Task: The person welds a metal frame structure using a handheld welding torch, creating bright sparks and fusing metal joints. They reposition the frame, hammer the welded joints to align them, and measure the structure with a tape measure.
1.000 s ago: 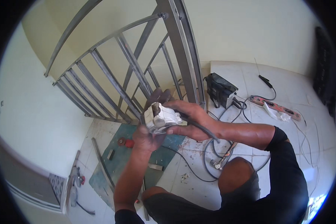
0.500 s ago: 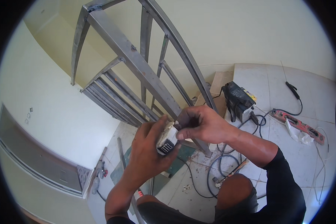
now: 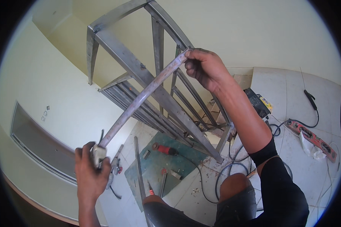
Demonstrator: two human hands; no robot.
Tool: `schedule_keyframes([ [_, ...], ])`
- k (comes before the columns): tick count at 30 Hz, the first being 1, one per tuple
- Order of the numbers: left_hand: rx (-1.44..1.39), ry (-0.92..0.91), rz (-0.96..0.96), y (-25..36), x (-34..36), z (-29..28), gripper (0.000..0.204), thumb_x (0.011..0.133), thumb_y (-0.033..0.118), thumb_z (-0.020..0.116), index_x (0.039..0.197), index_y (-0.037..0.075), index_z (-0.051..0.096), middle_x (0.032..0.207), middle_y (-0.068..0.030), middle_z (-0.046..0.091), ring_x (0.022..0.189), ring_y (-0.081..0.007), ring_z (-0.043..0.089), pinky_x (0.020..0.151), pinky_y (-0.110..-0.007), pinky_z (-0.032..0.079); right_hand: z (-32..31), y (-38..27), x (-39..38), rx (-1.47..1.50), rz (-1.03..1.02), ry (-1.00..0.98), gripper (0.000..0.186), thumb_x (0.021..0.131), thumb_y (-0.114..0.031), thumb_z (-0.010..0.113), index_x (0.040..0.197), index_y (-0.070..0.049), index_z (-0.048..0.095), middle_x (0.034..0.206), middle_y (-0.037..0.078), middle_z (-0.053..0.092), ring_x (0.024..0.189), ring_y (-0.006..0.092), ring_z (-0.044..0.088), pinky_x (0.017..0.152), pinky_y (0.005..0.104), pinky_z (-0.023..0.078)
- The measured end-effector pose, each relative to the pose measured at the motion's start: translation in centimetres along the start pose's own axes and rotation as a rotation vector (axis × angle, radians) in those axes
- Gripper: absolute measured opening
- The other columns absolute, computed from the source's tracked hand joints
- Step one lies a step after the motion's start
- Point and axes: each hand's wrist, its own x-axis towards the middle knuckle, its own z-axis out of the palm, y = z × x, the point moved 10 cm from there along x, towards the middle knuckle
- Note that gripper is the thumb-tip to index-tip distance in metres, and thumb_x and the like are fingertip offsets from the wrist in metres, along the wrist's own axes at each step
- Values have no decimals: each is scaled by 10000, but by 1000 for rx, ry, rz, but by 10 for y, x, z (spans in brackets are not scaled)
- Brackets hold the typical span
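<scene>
My left hand (image 3: pixel 91 172) is closed around the white case of a tape measure (image 3: pixel 99 154), low on the left. From the case the worn metal blade (image 3: pixel 140 99) runs up and to the right across the view. At its far end my right hand (image 3: pixel 205 68) pinches the blade tip, beside the curved bar of a grey metal frame (image 3: pixel 119 56). The blade passes in front of the frame's long square bar. Whether its tip touches the frame, I cannot tell.
On a green mat (image 3: pixel 134 178) lie a red angle grinder (image 3: pixel 164 149) and several metal offcuts. A long steel bar (image 3: pixel 138 166) crosses the mat. To the right are a black welding machine (image 3: pixel 257 103), a red level (image 3: pixel 312 138), an electrode holder (image 3: pixel 310 99) and looped cables (image 3: pixel 235 166).
My hands have moved apart, drawing the blade out of the tape measure. The left went down and left with the case, the right went up with the tip. The view has shifted slightly.
</scene>
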Motion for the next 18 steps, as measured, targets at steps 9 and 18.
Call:
schedule_keyframes([
  [9,293,160,-114,-75,-63,-75,267,828,10,518,1093,-17,538,951,-222,560,880,-403,537,806,-471,425,-17,17,64,235,-31,144,75,879,-9,641,909,58,654,731,62,599,595,122,564,535,236,503],
  [18,131,-40,-310,-46,-70,-62,171,896,71,446,866,-51,562,605,-163,490,527,-290,464,548,-415,373,-17,13,88,171,-91,237,80,849,17,658,880,90,648,747,107,631,567,137,579,504,250,498],
])
